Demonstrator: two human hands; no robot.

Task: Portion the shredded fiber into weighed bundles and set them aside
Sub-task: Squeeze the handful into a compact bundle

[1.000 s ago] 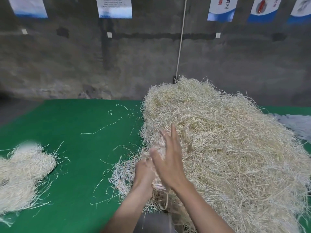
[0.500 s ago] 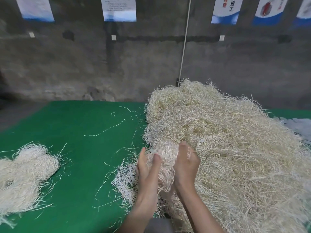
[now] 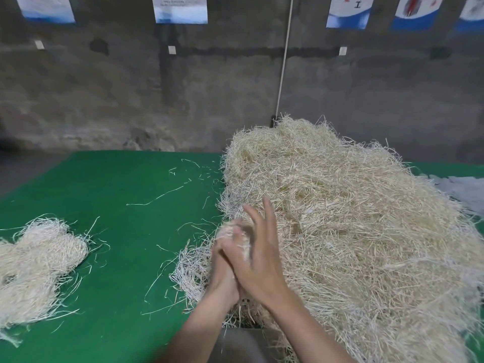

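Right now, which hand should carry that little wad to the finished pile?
Probably the left hand: it holds the fiber wad and is nearer the set-aside bundles at left. The right hand only presses it, fingers spread.

You are standing in a rough workshop or small processing shed: the bare, stained concrete wall point(image 3: 104, 100) behind the table carries a row of printed notices point(image 3: 180, 9), a white cable point(image 3: 284, 61) runs down it, and your green-covered worktable point(image 3: 117, 258) bears a bulk heap of shredded fiber point(image 3: 353, 218) along its right side, with a smaller pile point(image 3: 34, 265) at its left edge
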